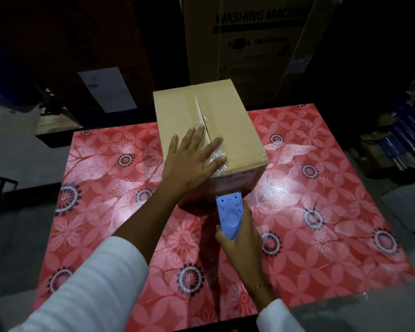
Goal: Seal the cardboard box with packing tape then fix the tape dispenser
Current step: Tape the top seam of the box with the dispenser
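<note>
A brown cardboard box (228,121) stands on the far half of the red flowered table (321,212), its top flaps closed along a centre seam. Clear tape glints on the near end of the seam. My left hand (192,159) lies flat on the box top, fingers spread across the near part of the seam. My right hand (242,238) grips a light blue tape dispenser (229,213) at the box's near face, its head against the lower front of the box. The tape roll itself is hidden.
A large carton printed "WASHING MACHINE" (256,41) stands right behind the table. A darker carton with a white label (107,88) is at the back left. Stacked goods (398,140) sit at the right. Grey floor surrounds the table.
</note>
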The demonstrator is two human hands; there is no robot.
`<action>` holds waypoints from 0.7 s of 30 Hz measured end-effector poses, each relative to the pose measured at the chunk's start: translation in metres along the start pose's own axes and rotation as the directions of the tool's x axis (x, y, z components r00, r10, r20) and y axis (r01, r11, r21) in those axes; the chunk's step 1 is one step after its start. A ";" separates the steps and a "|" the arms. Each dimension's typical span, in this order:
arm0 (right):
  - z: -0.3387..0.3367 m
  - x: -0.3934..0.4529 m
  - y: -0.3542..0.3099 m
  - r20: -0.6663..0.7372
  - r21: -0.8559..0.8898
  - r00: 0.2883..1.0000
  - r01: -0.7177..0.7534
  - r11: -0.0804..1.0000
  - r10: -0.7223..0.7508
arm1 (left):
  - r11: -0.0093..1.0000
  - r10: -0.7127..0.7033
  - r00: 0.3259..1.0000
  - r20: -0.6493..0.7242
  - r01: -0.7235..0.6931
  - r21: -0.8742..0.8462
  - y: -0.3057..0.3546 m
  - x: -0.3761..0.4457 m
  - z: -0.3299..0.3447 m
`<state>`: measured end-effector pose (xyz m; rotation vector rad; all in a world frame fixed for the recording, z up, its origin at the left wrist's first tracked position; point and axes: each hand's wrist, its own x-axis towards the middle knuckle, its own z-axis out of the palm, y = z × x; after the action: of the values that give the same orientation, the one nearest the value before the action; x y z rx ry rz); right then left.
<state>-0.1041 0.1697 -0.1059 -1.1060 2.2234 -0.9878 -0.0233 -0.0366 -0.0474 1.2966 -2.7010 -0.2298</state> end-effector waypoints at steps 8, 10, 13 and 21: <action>-0.017 -0.010 -0.012 0.027 -0.113 1.000 0.001 0.994 0.002 | 1.000 0.004 1.000 -0.006 -0.004 0.010 -0.002 0.000 0.002; -0.022 -0.012 -0.012 0.040 -0.126 0.999 0.003 0.992 0.003 | 1.000 0.005 1.000 0.003 -0.005 0.018 -0.001 0.000 0.002; -0.027 -0.013 -0.012 0.047 -0.128 0.999 -0.003 0.992 0.009 | 1.000 0.006 1.000 0.010 -0.007 0.023 -0.001 0.000 0.001; -0.027 -0.016 -0.019 0.072 -0.134 0.997 -0.024 0.991 0.034 | 1.000 0.003 1.000 0.012 -0.003 0.019 0.000 0.000 0.000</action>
<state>-0.1038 0.1853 -0.0725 -1.1446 2.2652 -0.7832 -0.0230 -0.0364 -0.0475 1.3006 -2.7212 -0.2135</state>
